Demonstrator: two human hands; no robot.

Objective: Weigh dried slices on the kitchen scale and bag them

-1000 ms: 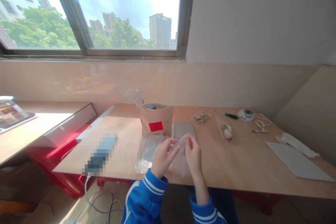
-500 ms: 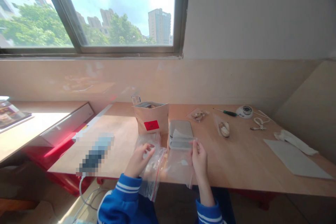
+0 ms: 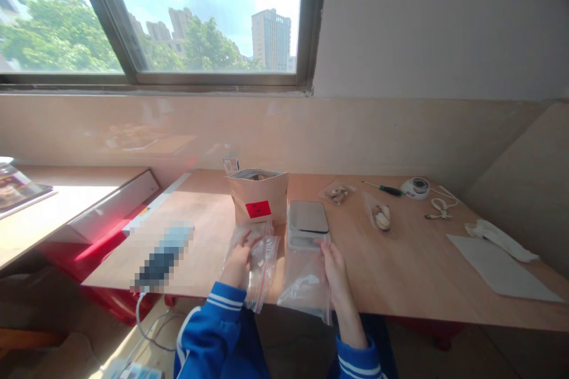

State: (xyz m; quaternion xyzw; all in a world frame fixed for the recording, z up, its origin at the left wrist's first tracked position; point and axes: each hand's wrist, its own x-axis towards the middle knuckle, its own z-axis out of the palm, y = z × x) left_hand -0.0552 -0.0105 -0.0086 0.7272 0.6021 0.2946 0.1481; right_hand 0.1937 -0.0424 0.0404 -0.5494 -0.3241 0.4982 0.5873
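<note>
My right hand (image 3: 335, 263) grips the side of a clear zip-lock bag (image 3: 302, 287) between thumb and fingers, holding it over the table's front edge. The bag looks flat. Just beyond it lies a silver digital scale (image 3: 309, 217), whose near end shows through the plastic. On the left, my left hand (image 3: 239, 257) rests with fingers apart on a pile of clear zip-lock bags (image 3: 267, 260) that overhangs the edge. Directly behind these stands a brown kraft paper pouch (image 3: 244, 192) with a red label and an open top.
Farther right are a small bag of pale pieces (image 3: 338, 193), a bagged whitish item (image 3: 381, 217), a green-handled screwdriver (image 3: 390, 190), a white dome camera (image 3: 416, 188) with its cable, a white cloth (image 3: 502, 240) and a grey sheet (image 3: 498, 272). A pixelated device (image 3: 164, 257) lies left.
My left hand has moved forward onto the pile of bags, its fingers spreading. My right hand has lowered its bag, uncovering most of the scale.
</note>
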